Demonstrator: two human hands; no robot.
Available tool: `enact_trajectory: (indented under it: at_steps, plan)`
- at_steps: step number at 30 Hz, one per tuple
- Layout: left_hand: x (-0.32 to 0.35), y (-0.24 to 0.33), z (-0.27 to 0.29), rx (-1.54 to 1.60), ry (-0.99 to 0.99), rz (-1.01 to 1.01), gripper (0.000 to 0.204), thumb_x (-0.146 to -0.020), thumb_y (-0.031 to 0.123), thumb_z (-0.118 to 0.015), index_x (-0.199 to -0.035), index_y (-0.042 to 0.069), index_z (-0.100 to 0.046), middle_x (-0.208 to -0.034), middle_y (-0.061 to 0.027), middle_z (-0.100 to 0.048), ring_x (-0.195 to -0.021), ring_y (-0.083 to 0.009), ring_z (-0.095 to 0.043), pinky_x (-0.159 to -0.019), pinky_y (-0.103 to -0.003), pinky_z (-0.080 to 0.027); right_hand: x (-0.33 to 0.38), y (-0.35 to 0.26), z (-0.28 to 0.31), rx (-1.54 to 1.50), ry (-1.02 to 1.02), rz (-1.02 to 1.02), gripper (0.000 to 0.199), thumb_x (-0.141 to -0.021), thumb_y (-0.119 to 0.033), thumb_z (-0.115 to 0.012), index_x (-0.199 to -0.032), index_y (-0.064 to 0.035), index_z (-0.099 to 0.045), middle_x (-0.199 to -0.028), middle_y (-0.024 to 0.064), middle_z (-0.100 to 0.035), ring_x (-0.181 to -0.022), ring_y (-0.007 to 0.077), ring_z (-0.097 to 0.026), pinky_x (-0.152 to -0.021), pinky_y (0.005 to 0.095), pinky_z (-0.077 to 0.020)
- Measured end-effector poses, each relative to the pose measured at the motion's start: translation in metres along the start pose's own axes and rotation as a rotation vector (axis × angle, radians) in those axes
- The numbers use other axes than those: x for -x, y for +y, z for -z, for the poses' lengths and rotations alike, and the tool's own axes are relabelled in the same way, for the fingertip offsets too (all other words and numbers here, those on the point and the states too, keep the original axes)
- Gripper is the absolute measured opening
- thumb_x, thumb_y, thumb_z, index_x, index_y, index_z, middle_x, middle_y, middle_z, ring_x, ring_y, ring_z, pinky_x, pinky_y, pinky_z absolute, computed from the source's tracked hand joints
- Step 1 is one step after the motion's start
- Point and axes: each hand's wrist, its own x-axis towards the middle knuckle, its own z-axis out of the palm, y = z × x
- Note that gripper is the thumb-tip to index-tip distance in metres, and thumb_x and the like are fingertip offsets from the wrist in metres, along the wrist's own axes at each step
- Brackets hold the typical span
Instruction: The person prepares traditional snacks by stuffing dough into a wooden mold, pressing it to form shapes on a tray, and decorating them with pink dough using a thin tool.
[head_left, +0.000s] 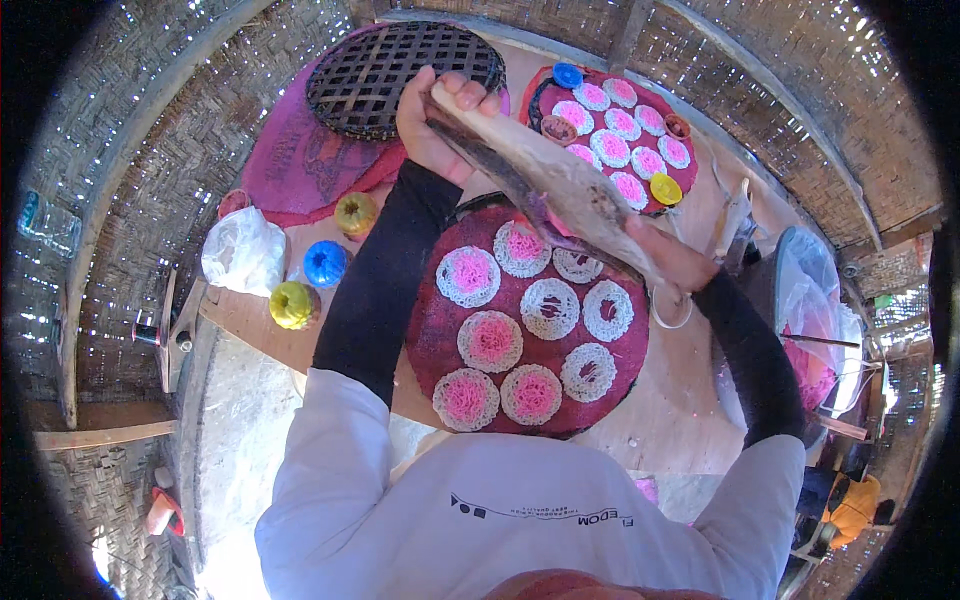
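Note:
Above a round tray lined with dark red cloth (428, 335), I hold a long wooden press (570, 180) aslant in both hands. My left hand (435, 125) is wrapped round its far left end. Nearer me, my right hand (672, 258) grips the other end, its fingers partly hidden. Something pink, looking like dough, shows at the press's lower side. Lacy noodle-like rounds lie on the cloth: several have pink centres, such as this round (490, 341), while others are white, like the ring (549, 310). The press covers the tray's far edge.
A second tray of pink-centred rounds (611, 148) stands far right, with a blue cup (567, 76) and yellow cup (666, 188). Far left lies a black lattice tray (405, 75) on pink cloth (300, 175). Left are a plastic bag (243, 252) and blue container (325, 263); right, pink dough (808, 372).

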Motion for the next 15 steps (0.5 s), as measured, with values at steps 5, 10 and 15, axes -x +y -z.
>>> enact_trajectory:
  at_steps: [5,10,15]
  plan:
    - [0.026,-0.024,-0.030,0.000,0.136,0.048,0.025,-0.084,0.027,-0.048,-0.067,0.009,-0.047,-0.060,-0.0013,-0.045,-0.063,-0.0160,-0.045,-0.068,-0.030,-0.040,0.043,-0.002,0.006,-0.054,-0.142,-0.253,0.061,-0.089,-0.056,-0.027,-0.117,-0.0057,-0.046,-0.091,0.0046,-0.058,-0.074,0.0097,-0.056,-0.061,0.0227,-0.0467]
    - [0.043,-0.050,0.004,0.043,0.127,0.114,0.024,-0.084,0.025,-0.048,-0.065,0.010,-0.045,-0.061,0.0000,-0.045,-0.062,-0.0156,-0.044,-0.069,-0.029,-0.040,0.068,0.023,-0.002,-0.060,-0.105,-0.389,0.065,-0.086,-0.062,-0.029,-0.106,-0.0044,-0.053,-0.074,0.0056,-0.059,-0.055,0.0104,-0.054,-0.047,0.0234,-0.0436]
    - [0.050,-0.053,0.022,0.127,0.046,0.167,0.024,-0.084,0.026,-0.047,-0.065,0.012,-0.045,-0.059,0.0020,-0.043,-0.062,-0.0139,-0.045,-0.067,-0.029,-0.040,0.068,0.040,-0.011,0.056,0.039,-0.310,0.068,-0.084,-0.063,-0.032,-0.093,-0.0011,-0.057,-0.066,0.0047,-0.057,-0.054,0.0101,-0.053,-0.045,0.0225,-0.0420]
